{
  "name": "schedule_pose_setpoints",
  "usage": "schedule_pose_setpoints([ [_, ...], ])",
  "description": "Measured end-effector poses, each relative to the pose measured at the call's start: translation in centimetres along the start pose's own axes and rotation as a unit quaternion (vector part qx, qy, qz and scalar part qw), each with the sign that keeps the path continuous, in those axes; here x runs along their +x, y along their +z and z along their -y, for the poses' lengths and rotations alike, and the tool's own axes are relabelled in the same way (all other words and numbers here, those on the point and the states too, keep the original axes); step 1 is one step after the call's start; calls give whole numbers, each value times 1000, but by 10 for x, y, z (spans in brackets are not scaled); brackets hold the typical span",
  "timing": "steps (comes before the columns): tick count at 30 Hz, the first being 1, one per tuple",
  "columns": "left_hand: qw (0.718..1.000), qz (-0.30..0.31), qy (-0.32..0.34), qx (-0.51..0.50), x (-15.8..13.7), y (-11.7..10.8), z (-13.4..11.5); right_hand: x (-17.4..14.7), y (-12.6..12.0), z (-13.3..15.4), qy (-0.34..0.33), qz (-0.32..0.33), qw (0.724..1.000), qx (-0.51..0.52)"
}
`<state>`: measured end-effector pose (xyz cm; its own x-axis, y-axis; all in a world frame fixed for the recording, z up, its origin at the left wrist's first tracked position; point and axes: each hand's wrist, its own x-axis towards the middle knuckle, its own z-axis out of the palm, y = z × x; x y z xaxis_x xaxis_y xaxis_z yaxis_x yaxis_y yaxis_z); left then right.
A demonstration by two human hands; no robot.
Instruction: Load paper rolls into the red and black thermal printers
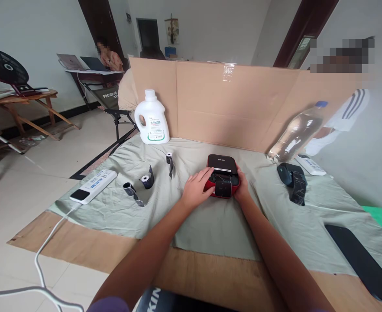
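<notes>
A small black and red label printer [222,164] rests on the grey-green cloth [207,229], with a strip of black labels [223,185] hanging from its front. My left hand [197,186] holds its left side, fingers over the top edge and thumb near the strip. Around the right side curls my right hand [242,184]; its fingertips are partly hidden behind the printer. To the left lie small dark rolls: one with a white core [147,179], another on its side [130,189] with a loose tail, and a thin one [169,159] standing further back.
A white power strip [94,186] with a cable lies left. Behind stand a white detergent bottle [152,118] and a cardboard screen [223,104]. On the right are a leaning plastic bottle [296,133], a second dark device [290,175] with a strip, and a black phone [361,260]. Two people are nearby.
</notes>
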<state>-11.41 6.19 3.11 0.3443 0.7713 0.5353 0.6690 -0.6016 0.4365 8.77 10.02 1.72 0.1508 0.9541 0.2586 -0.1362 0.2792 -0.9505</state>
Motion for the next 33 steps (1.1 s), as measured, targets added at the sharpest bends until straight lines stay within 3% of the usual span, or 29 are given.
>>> schedule_pose_setpoints([
  [5,1000,-4,-6,-3,1,-1,-1,6,-6,-1,3,0,1000,-20],
  [11,1000,-5,-16,6,3,-2,-2,14,-12,-8,3,-18,995,97],
  [24,997,11,-58,-46,-4,6,2,5,-9,-13,-1,7,988,153],
  [33,995,-7,-93,-42,2,-1,0,18,-13,-21,3,-32,986,164],
])
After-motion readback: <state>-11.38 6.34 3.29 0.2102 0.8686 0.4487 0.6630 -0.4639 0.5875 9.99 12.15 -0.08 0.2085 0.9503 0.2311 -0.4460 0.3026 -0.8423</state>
